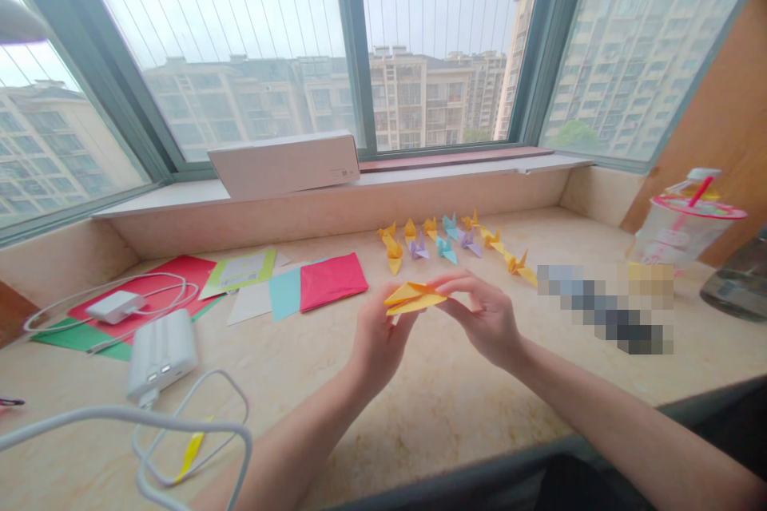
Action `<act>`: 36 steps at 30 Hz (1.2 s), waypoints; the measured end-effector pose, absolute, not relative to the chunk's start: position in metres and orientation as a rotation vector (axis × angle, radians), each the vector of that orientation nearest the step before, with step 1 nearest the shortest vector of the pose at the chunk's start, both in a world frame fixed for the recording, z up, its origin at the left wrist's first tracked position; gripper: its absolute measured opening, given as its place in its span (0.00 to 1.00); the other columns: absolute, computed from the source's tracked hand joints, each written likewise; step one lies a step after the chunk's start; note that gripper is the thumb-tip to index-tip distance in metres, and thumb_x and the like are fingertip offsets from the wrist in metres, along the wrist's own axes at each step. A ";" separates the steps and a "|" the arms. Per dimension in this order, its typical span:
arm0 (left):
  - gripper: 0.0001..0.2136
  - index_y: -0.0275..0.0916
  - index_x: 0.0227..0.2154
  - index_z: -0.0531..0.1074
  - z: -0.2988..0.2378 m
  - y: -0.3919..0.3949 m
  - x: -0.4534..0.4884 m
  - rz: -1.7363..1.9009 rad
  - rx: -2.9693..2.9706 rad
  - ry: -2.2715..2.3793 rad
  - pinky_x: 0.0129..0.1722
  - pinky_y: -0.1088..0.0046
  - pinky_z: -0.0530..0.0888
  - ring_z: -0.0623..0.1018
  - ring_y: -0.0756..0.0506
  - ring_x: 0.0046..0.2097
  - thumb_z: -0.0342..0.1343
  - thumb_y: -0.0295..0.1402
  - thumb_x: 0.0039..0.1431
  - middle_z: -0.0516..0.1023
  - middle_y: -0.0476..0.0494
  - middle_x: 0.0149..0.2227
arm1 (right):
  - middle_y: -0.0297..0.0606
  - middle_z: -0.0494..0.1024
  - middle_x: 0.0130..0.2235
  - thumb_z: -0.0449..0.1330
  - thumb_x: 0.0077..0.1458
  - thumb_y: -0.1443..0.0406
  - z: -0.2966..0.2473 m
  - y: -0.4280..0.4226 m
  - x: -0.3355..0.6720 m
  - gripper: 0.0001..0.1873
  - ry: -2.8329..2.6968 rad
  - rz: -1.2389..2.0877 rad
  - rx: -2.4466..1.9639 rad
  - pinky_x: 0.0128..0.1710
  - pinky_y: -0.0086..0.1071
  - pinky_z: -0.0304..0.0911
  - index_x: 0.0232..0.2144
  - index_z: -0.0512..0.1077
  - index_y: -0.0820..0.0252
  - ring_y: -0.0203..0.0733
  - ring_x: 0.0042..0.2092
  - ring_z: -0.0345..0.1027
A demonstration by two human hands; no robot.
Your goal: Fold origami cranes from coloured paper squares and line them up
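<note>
My left hand (380,347) and my right hand (484,321) hold a folded piece of yellow origami paper (413,298) in the air above the stone counter (443,407). The left fingers grip its lower edge, and the right fingertips pinch it from the other side. Just beyond my hands stands a row of several small folded paper cranes (447,243) in yellow, lilac and blue. Neither hand touches them. Loose sheets of red paper (333,281) and blue paper (284,294) lie to the left.
Further left are a white power bank (161,351), a white charger (115,306) and white cables on red and green paper. A white box (284,164) sits on the windowsill. At right stand a plastic cup with a pink lid (683,223) and a pixelated blurred patch (605,307).
</note>
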State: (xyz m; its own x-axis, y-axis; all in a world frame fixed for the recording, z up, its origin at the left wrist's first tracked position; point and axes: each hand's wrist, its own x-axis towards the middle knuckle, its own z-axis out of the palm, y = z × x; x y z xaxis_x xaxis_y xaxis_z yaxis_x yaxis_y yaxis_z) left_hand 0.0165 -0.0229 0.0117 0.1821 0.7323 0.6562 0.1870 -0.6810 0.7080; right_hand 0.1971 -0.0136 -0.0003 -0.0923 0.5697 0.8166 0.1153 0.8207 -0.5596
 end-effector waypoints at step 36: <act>0.04 0.39 0.36 0.74 0.004 -0.015 0.015 1.410 1.923 0.755 0.33 0.77 0.71 0.75 0.50 0.34 0.61 0.31 0.59 0.76 0.49 0.33 | 0.39 0.80 0.41 0.64 0.58 0.66 0.007 -0.015 0.199 0.04 -1.731 0.385 -0.658 0.47 0.42 0.66 0.35 0.79 0.52 0.45 0.44 0.73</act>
State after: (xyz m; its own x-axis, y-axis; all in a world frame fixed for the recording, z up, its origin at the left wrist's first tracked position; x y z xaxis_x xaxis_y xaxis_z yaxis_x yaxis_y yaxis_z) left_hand 0.0149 -0.0147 0.0037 0.2634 0.7551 0.6004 0.0817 -0.6376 0.7661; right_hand 0.1993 -0.0150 0.0067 -0.1557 0.6119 0.7755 0.2256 0.7864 -0.5751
